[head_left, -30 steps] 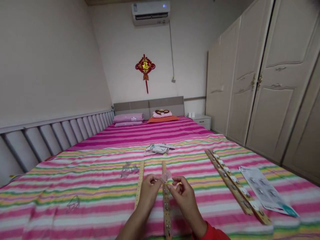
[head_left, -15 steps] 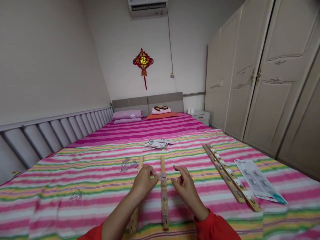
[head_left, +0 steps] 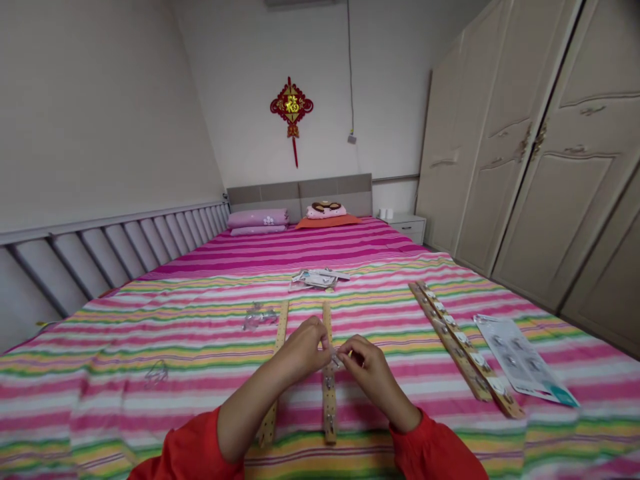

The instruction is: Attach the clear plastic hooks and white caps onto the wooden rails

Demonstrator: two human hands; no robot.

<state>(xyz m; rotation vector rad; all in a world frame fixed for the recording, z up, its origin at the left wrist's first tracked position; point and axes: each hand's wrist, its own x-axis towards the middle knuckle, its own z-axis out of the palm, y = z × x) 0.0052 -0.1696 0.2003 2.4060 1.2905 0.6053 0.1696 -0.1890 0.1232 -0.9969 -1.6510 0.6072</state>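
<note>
wooden strip, flat, lengthwise away from wearer

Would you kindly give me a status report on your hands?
Left hand and right hand both pinching clear piece over middle strip. Second strip under left forearm.

The red knotted wall ornament with a tassel bears a gold character, probably 福, while print on the white paper sheet is too small to read.
</note>
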